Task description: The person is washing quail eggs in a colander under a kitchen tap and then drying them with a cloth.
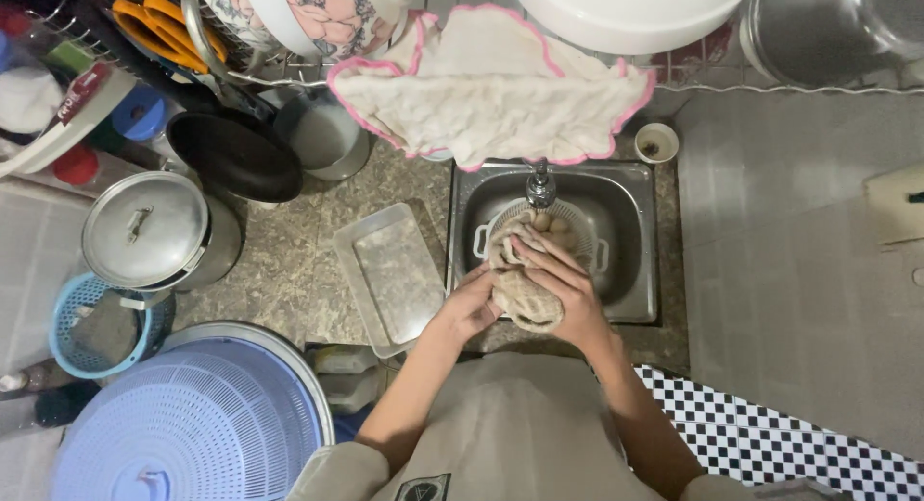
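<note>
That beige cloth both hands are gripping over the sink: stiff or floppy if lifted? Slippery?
Probably floppy: the beige cloth bunches and folds between the left hand and right hand. Its waffle-like weave looks grippy rather than slick. If wet, which can't be told here, it would likely hang heavy and drip over the sink.

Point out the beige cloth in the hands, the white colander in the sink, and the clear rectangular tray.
beige cloth (pixel 526 299), head view, on its lower bunched part between the hands.
white colander (pixel 585 233), head view, on its perforated right wall.
clear rectangular tray (pixel 393 275), head view, on its flat bottom.
</note>
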